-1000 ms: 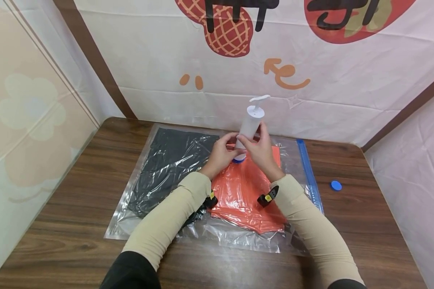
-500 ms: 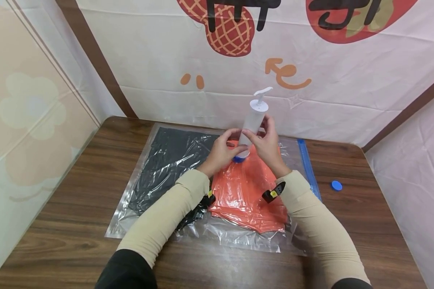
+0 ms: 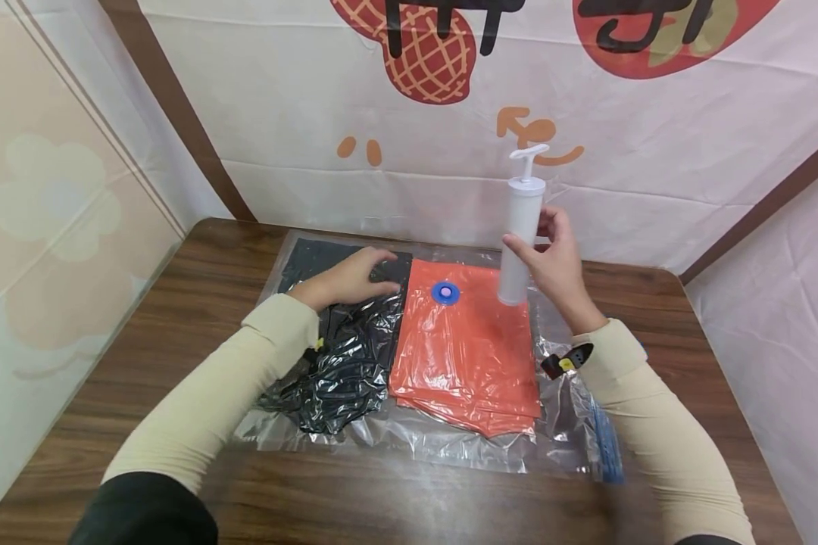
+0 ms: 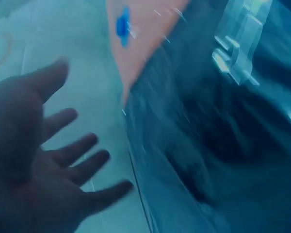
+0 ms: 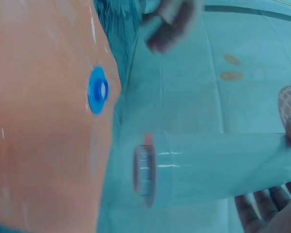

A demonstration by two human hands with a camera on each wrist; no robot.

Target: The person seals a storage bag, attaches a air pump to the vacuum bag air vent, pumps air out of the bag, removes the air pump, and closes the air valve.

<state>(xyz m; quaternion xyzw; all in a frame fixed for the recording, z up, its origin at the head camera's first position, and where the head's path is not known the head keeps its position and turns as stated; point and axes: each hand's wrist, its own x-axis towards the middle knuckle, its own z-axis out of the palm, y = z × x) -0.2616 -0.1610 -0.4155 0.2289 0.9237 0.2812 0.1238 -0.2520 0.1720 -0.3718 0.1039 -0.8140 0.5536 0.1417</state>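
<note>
My right hand grips a white hand pump by its barrel, the T-handle on top. The pump stands nearly upright over the right part of a clear vacuum storage bag. In the right wrist view the nozzle end of the pump points toward the bag. Inside the bag lie folded orange cloth and crumpled black cloth. A round blue valve sits uncovered over the orange cloth. My left hand hovers above the black cloth, fingers spread and holding nothing, as the left wrist view also shows.
The bag's blue zip edge bends up near the right forearm. Brown wooden table surrounds the bag. A printed fabric wall rises right behind the table, with more fabric at both sides.
The pump has come off the valve and moved right and up in my right hand. My left hand has let go of it and moved left. The round blue cap at right is now hidden.
</note>
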